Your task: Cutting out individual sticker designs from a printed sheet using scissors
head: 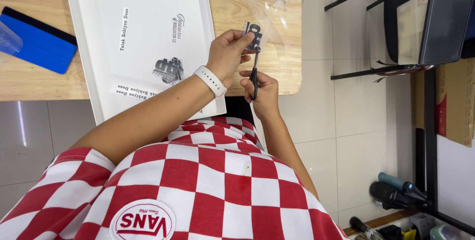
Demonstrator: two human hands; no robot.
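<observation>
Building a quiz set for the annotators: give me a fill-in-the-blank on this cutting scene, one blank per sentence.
1. The right hand holds black ____ .
2. The left hand pinches a small printed sticker and wears a ____ watch band at the wrist.
3. More printed stickers lie in a white ____ on the wooden table.
4. The flat squeegee at far left is ____ .

Missing words: scissors; white; tray; blue

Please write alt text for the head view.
A left hand holds a small printed sticker while the right hand cuts it with black scissors, above a white tray on a wooden table.
</observation>
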